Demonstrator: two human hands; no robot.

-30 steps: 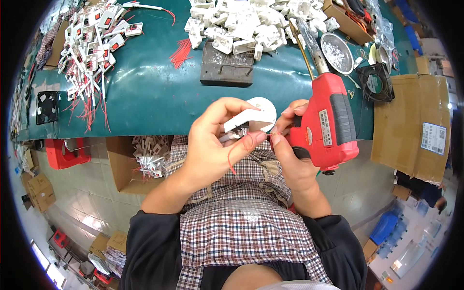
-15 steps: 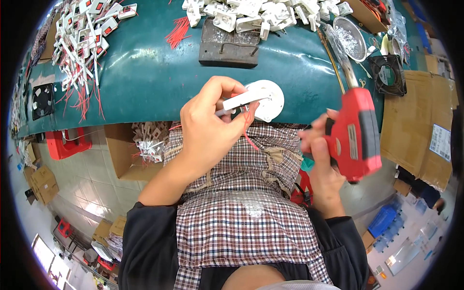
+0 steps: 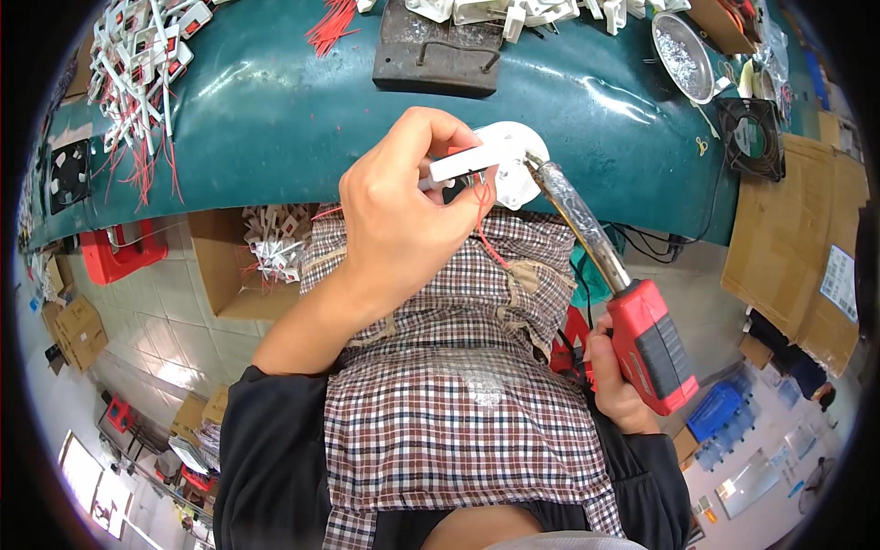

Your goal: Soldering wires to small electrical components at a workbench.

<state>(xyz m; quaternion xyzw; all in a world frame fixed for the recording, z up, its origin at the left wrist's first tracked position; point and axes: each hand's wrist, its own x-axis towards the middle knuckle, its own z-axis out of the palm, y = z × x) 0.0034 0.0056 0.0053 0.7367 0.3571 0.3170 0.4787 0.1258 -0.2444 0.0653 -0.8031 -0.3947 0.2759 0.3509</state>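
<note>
White part (image 3: 477, 163) up over the bench (image 3: 275, 119) edge, pinched in the left hand (image 3: 394, 215), red wire (image 3: 486, 225) dangling from it. Soldering gun (image 3: 642, 344) clenched in the right hand (image 3: 616, 385), its tip right at the part, beside the white spool (image 3: 518, 160). Risk as I see it: fingers (image 3: 440, 124) sit close to that hot tip, so a slip could burn them or melt the plastic.

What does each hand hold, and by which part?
The left hand pinches a small white plastic part at its near end with the fingers. The right hand grips a red soldering gun by its handle.
</note>
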